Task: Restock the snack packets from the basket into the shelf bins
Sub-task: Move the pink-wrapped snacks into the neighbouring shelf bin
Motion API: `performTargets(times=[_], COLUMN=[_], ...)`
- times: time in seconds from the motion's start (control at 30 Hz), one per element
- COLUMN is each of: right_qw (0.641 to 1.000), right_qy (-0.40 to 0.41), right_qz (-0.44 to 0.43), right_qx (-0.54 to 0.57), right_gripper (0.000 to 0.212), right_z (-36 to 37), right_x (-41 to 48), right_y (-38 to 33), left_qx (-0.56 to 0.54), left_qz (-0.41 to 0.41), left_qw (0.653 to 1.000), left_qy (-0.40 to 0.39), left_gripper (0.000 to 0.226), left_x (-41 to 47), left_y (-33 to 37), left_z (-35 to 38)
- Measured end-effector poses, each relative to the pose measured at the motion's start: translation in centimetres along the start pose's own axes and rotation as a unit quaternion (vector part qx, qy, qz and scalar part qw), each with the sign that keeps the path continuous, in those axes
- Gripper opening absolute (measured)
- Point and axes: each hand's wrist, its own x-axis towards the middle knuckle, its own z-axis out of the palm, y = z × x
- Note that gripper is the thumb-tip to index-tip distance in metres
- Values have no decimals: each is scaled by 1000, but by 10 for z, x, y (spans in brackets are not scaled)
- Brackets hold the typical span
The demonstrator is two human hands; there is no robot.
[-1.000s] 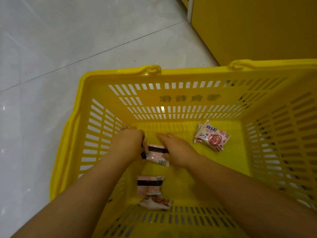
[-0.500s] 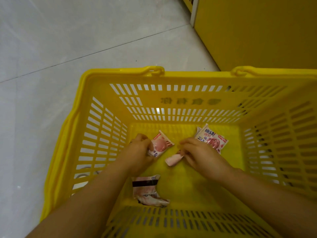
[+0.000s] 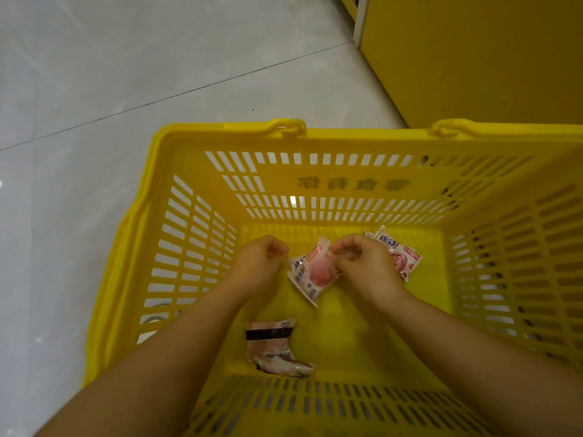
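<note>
Both my arms reach down into the basket point(image 3: 362, 134), a yellow moulded-plastic tub with slotted walls, a thick rolled rim and raised characters on its far wall.

My right grip point(image 3: 366, 266) pinches the packet point(image 3: 312, 272) by its crimped top edge, above the middle of the basket's bottom. The packet is a small flat pillow of glossy film, white with a round pink picture and blue print, tilted so one corner points down toward the bottom.

My left grip point(image 3: 258, 266) is curled at the packet's left corner. I cannot tell whether it is pinching the film or only touching it.

A second packet point(image 3: 407, 257) of the same white and pink film lies toward the basket's far right corner, partly hidden behind my right grip. By the basket's near wall lies a striped packet point(image 3: 271, 334), back side up, with a black band across pale pink film, and a crumpled one point(image 3: 284, 364) is half under it.

Left of the basket is glossy grey-white floor point(image 3: 126, 74) tile with a thin joint line. Beyond its far right corner stands a plain yellow cabinet point(image 3: 473, 58).
</note>
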Motion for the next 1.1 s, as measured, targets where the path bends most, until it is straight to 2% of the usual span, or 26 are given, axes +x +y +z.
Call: performTargets(times=[0.03, 0.1, 0.2, 0.27, 0.3, 0.37, 0.43, 0.47, 0.5, 0.57, 0.67, 0.8, 0.87, 0.93, 0.97, 1.03, 1.1], right_qw=[1000, 1000, 980, 955, 948, 937, 874, 839, 819, 817, 839, 876, 894, 896, 888, 864, 830], right_qy=[8, 6, -14, -5, -31, -184, -350, -389, -403, -404, -377, -305, -270, -223, -204, -207, -237], right_qz=[8, 7, -52, -129, -155, -138, -96, -101, -111, -110, -78, -53, -39, -62, -86, -119, -126], right_qx=[15, -19, -191, -268, -276, -263, -323, -367, -394, -396, -385, -369, -357, -380, -403, -444, -489], right_gripper=[23, 16, 11, 11, 12, 18, 24, 24, 22, 20, 21, 7, 16, 24, 27, 25, 14], right_z=[4, 11, 10, 6, 6, 13, 26, 32, 36, 37, 20, -31, -53, -67, -71, -73, -72], right_x=[1, 5, 2, -10, -18, -35, -49, -53, -56, -56, -44, -15, -7, -6, -8, -14, -21], right_y=[-4, -7, 1, 8, 12, 20, 27, 29, 31, 30, 20, 5, 2, 4, 7, 18, 33], left_qx=[39, 159, 326, 348, 357, 394, 431, 443, 453, 464, 451, 364, 308, 282, 286, 337, 417], left_qz=[-13, -48, -53, -49, -46, -41, -31, -23, -17, -13, -7, 18, 50, 116, 155, 215, 240], left_qw=[999, 980, 904, 886, 880, 860, 836, 825, 816, 804, 817, 893, 925, 939, 938, 913, 869], left_qy=[-7, -108, -272, -303, -310, -322, -339, -350, -359, -370, -359, -266, -217, -156, -121, -83, -117], left_gripper=[10, 7, 40, 47, 45, 37, 34, 34, 34, 36, 36, 27, 23, 23, 24, 19, 22], left_x=[-1, -6, -19, -26, -28, -32, -35, -36, -37, -37, -35, -29, -27, -28, -30, -35, -39], left_y=[-1, -4, -14, -20, -23, -24, -23, -22, -20, -17, -13, -3, 6, 13, 15, 15, 8], left_z=[-4, -7, 0, 6, 8, 10, 12, 13, 13, 12, 7, 3, 7, 14, 19, 26, 32])
